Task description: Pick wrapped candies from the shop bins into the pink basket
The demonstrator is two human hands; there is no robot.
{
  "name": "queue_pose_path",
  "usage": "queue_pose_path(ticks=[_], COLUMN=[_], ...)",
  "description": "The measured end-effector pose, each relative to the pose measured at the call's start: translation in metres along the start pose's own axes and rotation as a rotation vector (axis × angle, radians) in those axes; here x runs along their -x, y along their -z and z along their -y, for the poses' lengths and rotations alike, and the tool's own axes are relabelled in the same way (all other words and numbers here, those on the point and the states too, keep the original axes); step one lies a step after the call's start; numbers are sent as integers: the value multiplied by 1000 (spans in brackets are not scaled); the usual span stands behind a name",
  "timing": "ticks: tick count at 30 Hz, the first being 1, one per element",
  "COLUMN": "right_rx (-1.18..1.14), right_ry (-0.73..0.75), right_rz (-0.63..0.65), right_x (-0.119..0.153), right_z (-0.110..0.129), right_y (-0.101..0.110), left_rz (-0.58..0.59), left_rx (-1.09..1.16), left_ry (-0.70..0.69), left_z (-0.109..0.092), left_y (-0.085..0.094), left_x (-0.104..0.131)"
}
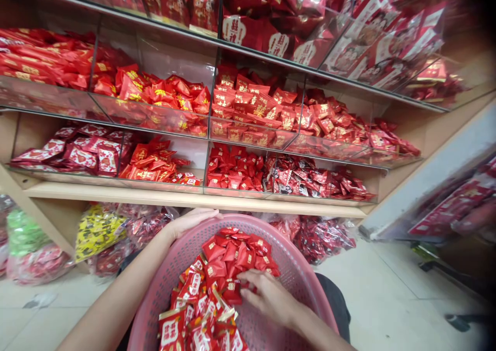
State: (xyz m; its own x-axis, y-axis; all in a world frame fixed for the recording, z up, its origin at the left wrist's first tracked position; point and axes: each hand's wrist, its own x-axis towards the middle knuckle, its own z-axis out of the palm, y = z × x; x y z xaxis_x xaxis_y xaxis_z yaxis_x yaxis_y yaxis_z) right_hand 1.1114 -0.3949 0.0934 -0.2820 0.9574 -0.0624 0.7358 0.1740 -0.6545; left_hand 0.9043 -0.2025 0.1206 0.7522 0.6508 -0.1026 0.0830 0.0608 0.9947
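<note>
A large pink plastic basket [310,284] with a perforated wall sits in front of me, tilted toward me. My left hand [196,220] lies over its far left rim, holding it. Inside, small red candy packets [236,253] are heaped at the far side. Nearer to me lie larger red and white packets with gold edges [194,325]. My right hand [265,294] is down in the basket, its fingers half bent and apart, touching the small packets at the right of the heap. I see nothing gripped in it, though its palm is hidden.
Ahead stands a wooden shelf [186,195] with clear-fronted bins full of red packets [256,103]. Under it are plastic bags of yellow packets [98,232], green packets [25,232] and red packets [325,237]. A wheeled chair base [459,321] stands on the tiled floor at right.
</note>
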Motion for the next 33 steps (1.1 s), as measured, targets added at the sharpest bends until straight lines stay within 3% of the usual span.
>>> queue_pose_path(ticks=[6, 14, 17, 20, 24, 28, 33], right_rx=[-7, 11, 8, 9, 85, 257, 334], right_ry=[-16, -8, 3, 67, 168, 166, -23], right_rz=[-73, -79, -66, -112, -341, -554, -521], right_x=[-20, -21, -18, -26, -64, -125, -191], right_z=[-16, -12, -2, 16, 38, 38, 17], right_y=[-3, -2, 8, 35, 86, 126, 134], left_rz=[10, 20, 10, 4, 16, 5, 9], left_rx=[-16, -12, -15, -72, -93, -56, -3], left_ry=[2, 1, 7, -20, -51, -29, -16], left_z=[-4, -3, -3, -3, -1, 2, 4], left_y=[0, 0, 0, 0, 0, 2, 4], left_x=[3, 3, 3, 2, 1, 0, 1])
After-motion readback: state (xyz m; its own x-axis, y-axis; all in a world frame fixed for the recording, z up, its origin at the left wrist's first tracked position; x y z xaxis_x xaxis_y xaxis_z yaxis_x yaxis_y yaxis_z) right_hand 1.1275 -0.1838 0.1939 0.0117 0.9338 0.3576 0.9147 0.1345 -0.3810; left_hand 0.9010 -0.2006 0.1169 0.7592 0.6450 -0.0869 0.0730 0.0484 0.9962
